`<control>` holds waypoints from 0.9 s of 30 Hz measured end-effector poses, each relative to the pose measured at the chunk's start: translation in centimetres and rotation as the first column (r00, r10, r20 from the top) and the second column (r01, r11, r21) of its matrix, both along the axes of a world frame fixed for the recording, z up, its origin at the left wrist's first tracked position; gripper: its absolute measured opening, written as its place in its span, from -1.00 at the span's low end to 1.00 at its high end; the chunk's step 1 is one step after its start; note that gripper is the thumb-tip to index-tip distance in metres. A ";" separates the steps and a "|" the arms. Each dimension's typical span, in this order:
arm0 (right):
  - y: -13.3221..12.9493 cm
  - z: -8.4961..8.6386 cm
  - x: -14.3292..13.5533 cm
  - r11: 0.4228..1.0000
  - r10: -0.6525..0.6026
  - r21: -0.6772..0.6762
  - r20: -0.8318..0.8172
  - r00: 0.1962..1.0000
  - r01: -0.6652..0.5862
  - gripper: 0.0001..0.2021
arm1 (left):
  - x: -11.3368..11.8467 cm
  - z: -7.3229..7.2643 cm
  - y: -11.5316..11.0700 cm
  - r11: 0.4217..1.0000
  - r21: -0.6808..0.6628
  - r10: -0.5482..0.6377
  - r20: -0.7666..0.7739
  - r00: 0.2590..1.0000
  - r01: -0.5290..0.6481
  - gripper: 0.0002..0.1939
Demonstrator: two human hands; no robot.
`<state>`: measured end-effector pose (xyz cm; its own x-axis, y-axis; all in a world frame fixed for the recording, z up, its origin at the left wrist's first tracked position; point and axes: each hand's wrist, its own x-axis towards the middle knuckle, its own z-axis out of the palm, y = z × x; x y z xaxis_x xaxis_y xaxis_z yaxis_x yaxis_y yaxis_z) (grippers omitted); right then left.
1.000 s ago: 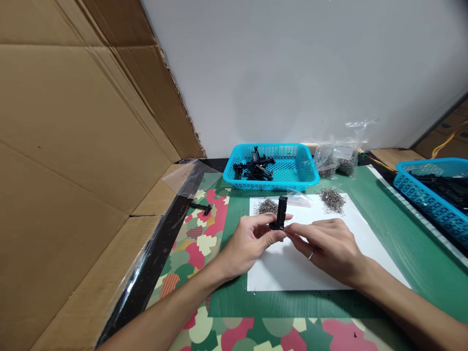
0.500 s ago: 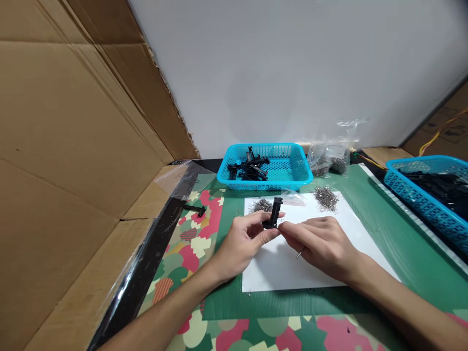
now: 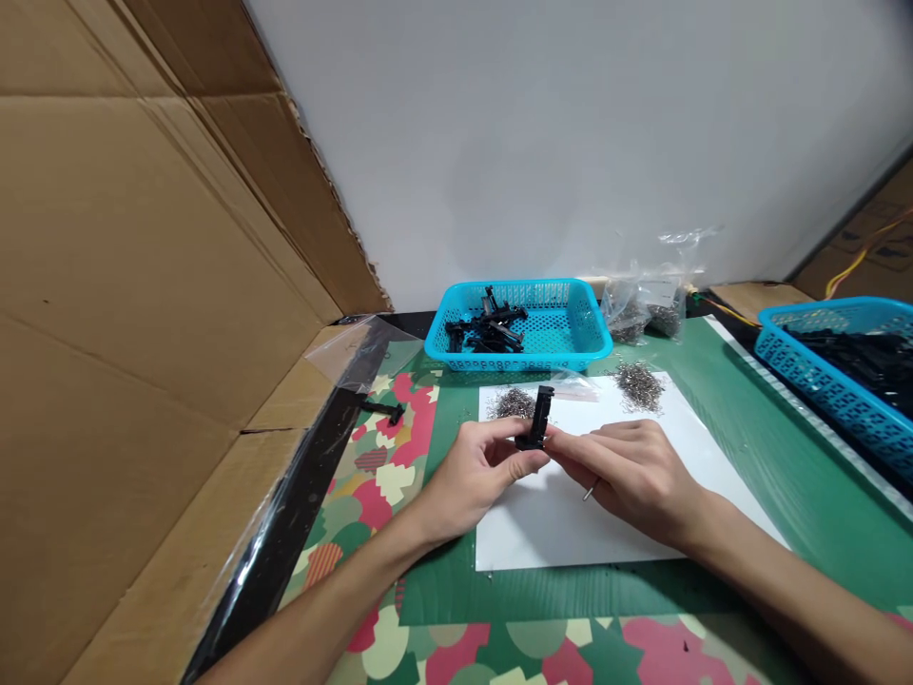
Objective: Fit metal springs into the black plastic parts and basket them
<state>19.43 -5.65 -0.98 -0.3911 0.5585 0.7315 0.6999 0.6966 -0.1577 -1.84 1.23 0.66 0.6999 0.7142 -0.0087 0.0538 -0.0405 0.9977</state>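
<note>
My left hand (image 3: 477, 466) is closed, its thumb and fingers pinching the base of a black plastic part (image 3: 543, 417) that stands upright above the white paper (image 3: 571, 533). Fingertips of my right hand (image 3: 634, 476) meet the lower right side of that part. A thin metal tool (image 3: 591, 489) pokes out below the curled right fingers; the rest of it is hidden in the hand, so its kind does not show. Behind the hands lie a pile of small metal pieces (image 3: 512, 403) and a second metal pile (image 3: 639, 385) on the paper.
A blue basket (image 3: 520, 362) with several black parts stands at the back, beside clear bags of metal pieces (image 3: 646, 309). Another blue basket (image 3: 834, 381) is at right. One black part (image 3: 383, 410) lies at left, near the cardboard wall (image 3: 143, 285).
The whole view has shifted slightly. Both hands keep nearly the same pose, and the right fingertips remain against the black plastic part.
</note>
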 end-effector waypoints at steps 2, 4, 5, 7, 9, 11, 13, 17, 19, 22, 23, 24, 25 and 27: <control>0.0 0.0 0.0 1.000 0.007 0.011 0.000 1.000 -0.007 -0.80 | 0.0 0.2 -0.1 1.000 0.010 -0.003 0.000 1.000 0.003 -0.62; 0.0 0.1 0.0 0.999 0.017 0.028 0.005 1.000 -0.017 -0.80 | 0.1 0.3 -0.1 1.000 -0.002 0.003 0.006 1.000 -0.003 -0.62; 0.0 0.1 0.0 0.999 0.023 0.033 -0.002 1.000 -0.023 -0.80 | 0.1 0.3 -0.2 1.000 -0.012 0.005 0.010 1.000 -0.005 -0.62; 0.0 0.2 0.1 0.999 0.033 0.024 -0.033 0.999 -0.032 -0.80 | 0.2 0.3 -0.2 1.000 -0.027 0.007 0.016 1.000 -0.007 -0.62; 0.0 0.2 0.0 0.999 0.044 -0.012 -0.084 0.995 -0.046 -0.80 | 0.2 0.2 -0.2 1.000 -0.031 0.003 0.022 1.000 -0.002 -0.63; 0.1 0.2 0.0 0.997 0.058 -0.050 -0.145 0.988 -0.066 -0.82 | 0.1 0.2 -0.2 1.000 -0.029 -0.003 0.032 0.999 0.004 -0.63; 0.2 0.3 -0.1 0.993 0.079 -0.072 -0.209 0.975 -0.096 -0.84 | 0.1 0.3 -0.1 1.000 -0.026 -0.011 0.043 0.999 0.012 -0.64; 0.4 0.7 -0.3 0.984 0.115 -0.099 -0.281 0.953 -0.148 -0.82 | 0.1 0.5 -0.1 1.000 0.001 -0.025 0.009 1.000 0.025 -0.65; 0.4 1.0 -0.2 0.980 0.116 -0.123 -0.277 0.954 -0.155 -0.79 | 0.0 0.6 -0.2 0.999 0.021 -0.032 -0.032 0.999 0.032 -0.65; 0.5 1.5 0.2 0.971 0.121 -0.168 -0.269 0.955 -0.171 -0.74 | 0.0 0.6 -0.2 0.998 -0.011 -0.054 -0.050 0.997 0.054 -0.62; 0.5 1.6 0.3 0.966 0.131 -0.183 -0.272 0.953 -0.185 -0.74 | 0.0 0.6 -0.2 0.997 -0.044 -0.068 -0.043 0.997 0.066 -0.61; 0.5 1.7 0.4 0.960 0.142 -0.196 -0.277 0.950 -0.201 -0.74 | 0.0 0.5 -0.2 0.994 -0.079 -0.083 -0.032 0.996 0.080 -0.60; 0.5 1.7 0.6 0.955 0.152 -0.205 -0.282 0.947 -0.214 -0.75 | -0.1 0.3 -0.2 0.990 -0.109 -0.097 -0.022 0.995 0.094 -0.59; 0.5 1.6 0.7 0.951 0.164 -0.208 -0.290 0.943 -0.229 -0.78 | -0.1 0.1 -0.2 0.983 -0.147 -0.117 -0.010 0.993 0.114 -0.53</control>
<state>20.14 -5.11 0.59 -0.3202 0.6592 0.6804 0.4622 0.7356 -0.4952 -1.92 1.05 0.73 0.7763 0.6188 -0.1203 0.0752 0.0986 0.9923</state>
